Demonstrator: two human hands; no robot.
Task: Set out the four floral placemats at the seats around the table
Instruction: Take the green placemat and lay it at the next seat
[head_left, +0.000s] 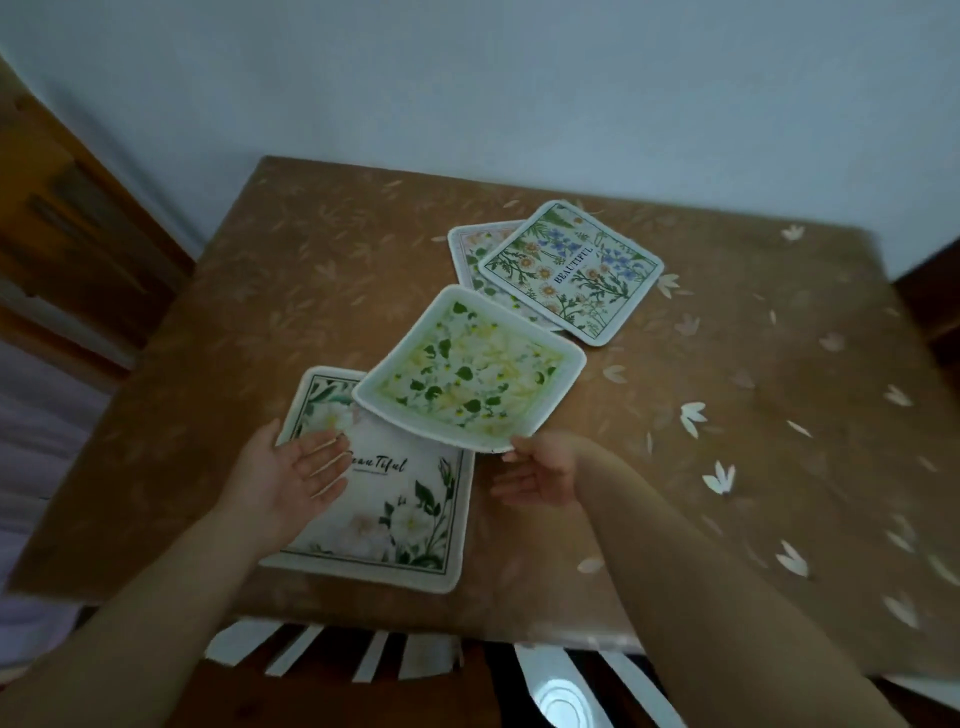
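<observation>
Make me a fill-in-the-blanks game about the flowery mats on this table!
1. The table has ___ mats on it.
2. The right hand holds the green leafy mat by its near ___.
3. The left hand rests on the mat that says ___.
4. The blue-flowered mat lies partly on top of ___ mat.

Missing words: four; corner; Beautiful; another
</observation>
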